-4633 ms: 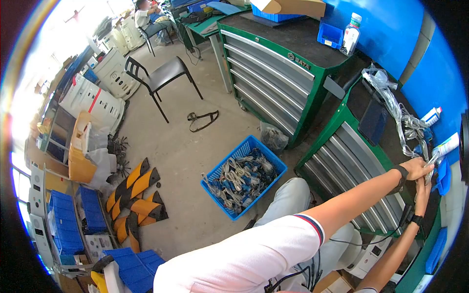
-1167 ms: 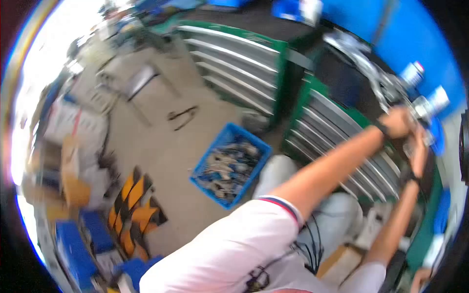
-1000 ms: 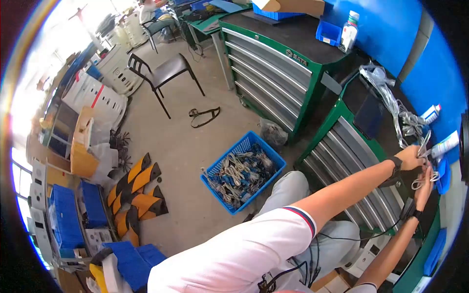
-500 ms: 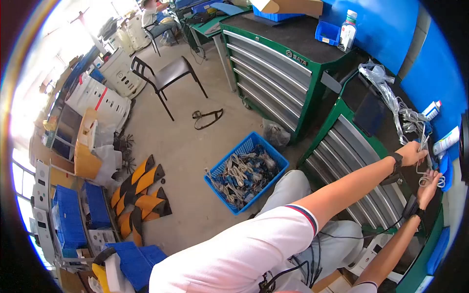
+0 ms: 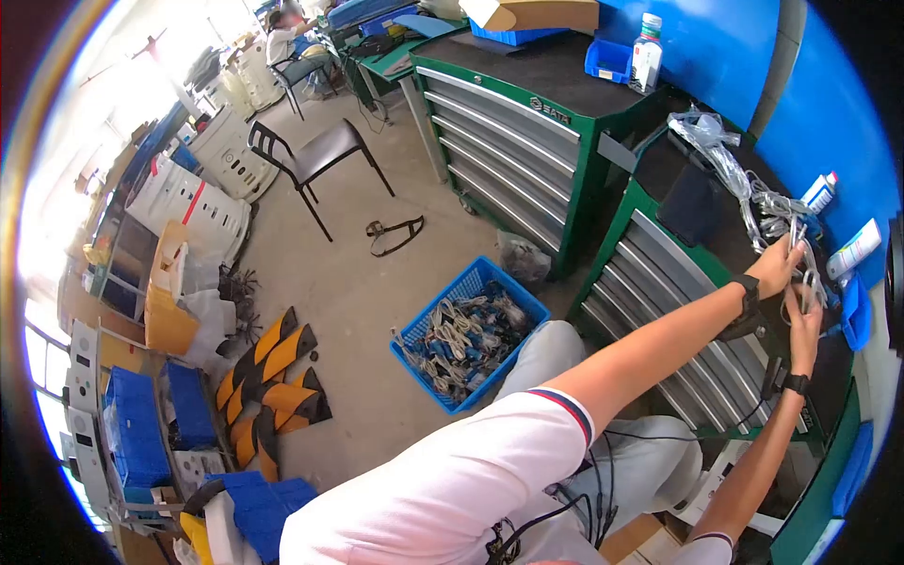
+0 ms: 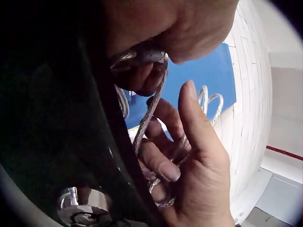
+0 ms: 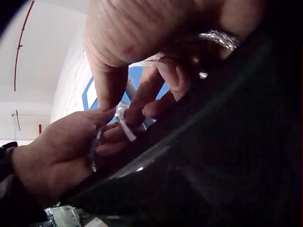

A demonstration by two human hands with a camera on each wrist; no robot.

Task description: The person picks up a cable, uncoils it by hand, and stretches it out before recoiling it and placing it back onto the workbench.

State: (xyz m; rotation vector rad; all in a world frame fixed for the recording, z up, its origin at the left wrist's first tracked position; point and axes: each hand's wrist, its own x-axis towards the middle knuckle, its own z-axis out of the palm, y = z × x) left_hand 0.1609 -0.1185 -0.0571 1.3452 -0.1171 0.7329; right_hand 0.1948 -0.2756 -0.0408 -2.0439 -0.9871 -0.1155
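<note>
My left hand (image 5: 777, 266) and right hand (image 5: 805, 325) are close together over the dark-topped bench at the right of the head view. Both work on a thin grey cable with a clear, braided-looking jacket. In the left wrist view, my left hand (image 6: 175, 23) grips the cable (image 6: 152, 109), which runs down to my right hand (image 6: 199, 175). There, loops lie across the curled fingers, and the thumb points up. From the right wrist, a short piece of cable (image 7: 124, 120) shows between the hands; dark shadow hides some of the fingers.
More bundled cables (image 5: 742, 188) lie on the bench beside a flat black device (image 5: 692, 202). Two white containers, one a tube (image 5: 855, 247), and a blue bin (image 5: 855, 315) stand by the wall. A blue basket (image 5: 421, 379) of cables sits on the floor near my knee.
Since the earliest frame, loops of cable have appeared at my right hand. Over the last half second that hand has moved up, closer to my left hand. The head view has shifted slightly.
</note>
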